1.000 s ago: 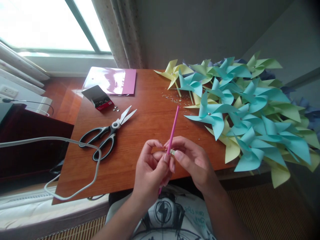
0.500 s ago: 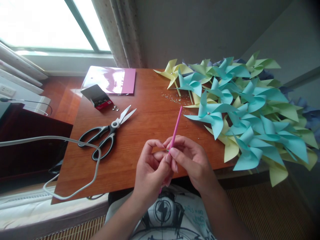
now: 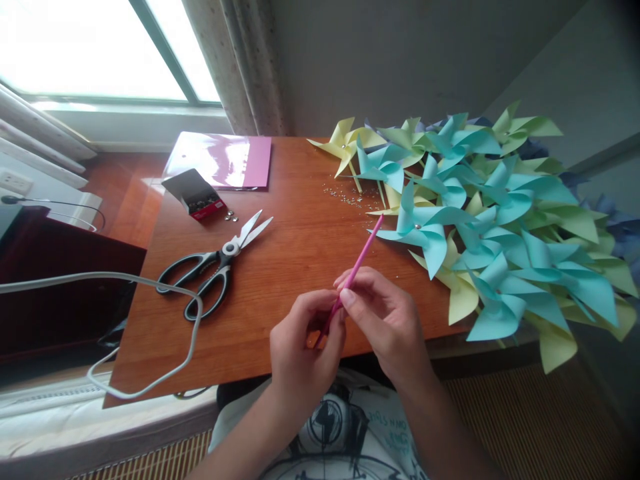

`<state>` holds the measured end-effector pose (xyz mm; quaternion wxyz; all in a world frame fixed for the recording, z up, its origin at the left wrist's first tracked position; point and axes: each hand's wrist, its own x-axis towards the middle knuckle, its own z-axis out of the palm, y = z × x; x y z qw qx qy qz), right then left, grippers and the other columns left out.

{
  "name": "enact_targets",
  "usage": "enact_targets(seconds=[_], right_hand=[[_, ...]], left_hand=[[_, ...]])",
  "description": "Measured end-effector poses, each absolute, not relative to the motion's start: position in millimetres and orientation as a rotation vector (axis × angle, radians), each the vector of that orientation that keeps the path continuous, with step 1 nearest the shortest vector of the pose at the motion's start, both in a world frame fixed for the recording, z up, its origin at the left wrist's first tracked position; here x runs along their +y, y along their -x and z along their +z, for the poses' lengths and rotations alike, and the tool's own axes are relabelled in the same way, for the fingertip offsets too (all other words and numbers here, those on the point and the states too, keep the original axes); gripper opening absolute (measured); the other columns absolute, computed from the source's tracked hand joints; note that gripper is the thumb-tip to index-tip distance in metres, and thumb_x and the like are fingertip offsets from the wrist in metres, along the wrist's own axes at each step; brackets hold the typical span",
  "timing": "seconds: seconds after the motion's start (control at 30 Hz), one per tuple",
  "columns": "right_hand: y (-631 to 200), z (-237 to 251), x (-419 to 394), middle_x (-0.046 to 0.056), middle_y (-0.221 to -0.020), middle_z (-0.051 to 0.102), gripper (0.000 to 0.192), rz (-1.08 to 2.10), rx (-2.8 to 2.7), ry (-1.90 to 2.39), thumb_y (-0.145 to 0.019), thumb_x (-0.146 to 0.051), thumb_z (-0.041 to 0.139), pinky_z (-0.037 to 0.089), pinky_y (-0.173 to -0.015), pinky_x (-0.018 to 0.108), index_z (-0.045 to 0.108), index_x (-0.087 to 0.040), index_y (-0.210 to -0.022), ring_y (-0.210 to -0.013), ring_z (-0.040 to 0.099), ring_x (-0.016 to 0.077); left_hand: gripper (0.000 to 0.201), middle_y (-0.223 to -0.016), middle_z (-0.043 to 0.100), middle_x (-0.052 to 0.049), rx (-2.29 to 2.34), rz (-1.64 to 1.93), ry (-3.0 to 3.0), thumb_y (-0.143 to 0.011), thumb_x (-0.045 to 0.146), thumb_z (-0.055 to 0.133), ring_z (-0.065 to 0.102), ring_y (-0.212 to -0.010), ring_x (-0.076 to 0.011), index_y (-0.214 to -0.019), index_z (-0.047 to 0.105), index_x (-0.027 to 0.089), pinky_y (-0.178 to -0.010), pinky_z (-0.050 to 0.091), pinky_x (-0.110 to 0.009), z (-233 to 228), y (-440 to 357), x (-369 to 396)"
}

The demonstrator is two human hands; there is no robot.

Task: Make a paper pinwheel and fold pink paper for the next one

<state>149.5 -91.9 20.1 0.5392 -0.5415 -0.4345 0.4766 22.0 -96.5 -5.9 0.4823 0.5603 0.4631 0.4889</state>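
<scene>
Both hands hold a thin pink stick (image 3: pixel 361 261) above the near edge of the wooden table (image 3: pixel 280 267). My left hand (image 3: pixel 305 350) wraps its fingers around the stick's lower end. My right hand (image 3: pixel 383 320) pinches the stick just above, between thumb and forefinger. The stick slants up and to the right, its tip close to a blue paper pinwheel (image 3: pixel 423 230). No small piece is visible between my fingers.
A big heap of blue, yellow and green paper pinwheels (image 3: pixel 500 213) covers the table's right side. Black-handled scissors (image 3: pixel 215 267) lie at the left, with a small open box of pins (image 3: pixel 196 195), pink paper sheets (image 3: pixel 225 160), scattered small pins (image 3: pixel 350 195) and a white cable (image 3: pixel 150 287).
The stick has tilted further to the right, toward the blue pinwheel. My left hand has closed lower around its bottom end, and the small piece seen between my fingers is out of sight.
</scene>
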Motion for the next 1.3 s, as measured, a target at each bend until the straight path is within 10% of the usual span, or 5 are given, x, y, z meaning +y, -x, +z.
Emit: enact_targets(seconds=[0.4, 1.3], right_hand=[[-148, 18, -101, 0.004, -0.108, 0.068, 0.015, 1.255, -0.905, 1.111, -0.094, -0.031, 0.064, 0.054, -0.086, 0.031, 0.065, -0.025, -0.107, -0.099, 0.065, 0.0199], [-148, 22, -106, 0.006, -0.106, 0.062, 0.024, 1.292, -0.89, 1.183, -0.093, -0.036, 0.066, 0.053, -0.081, 0.03, 0.063, -0.021, -0.074, -0.098, 0.061, 0.0212]], left_hand=[[0.018, -0.084, 0.07, -0.002, 1.047, 1.261, -1.216, -0.09, 0.011, 0.067, 0.065, -0.057, -0.0094, -0.105, 0.072, 0.02, -0.049, 0.055, -0.018, 3, -20, -92], [0.015, -0.091, 0.072, -0.006, 1.09, 1.301, -1.049, -0.086, 0.017, 0.075, 0.069, -0.075, -0.0154, -0.099, 0.081, 0.022, -0.065, 0.06, -0.024, 4, -23, -92]])
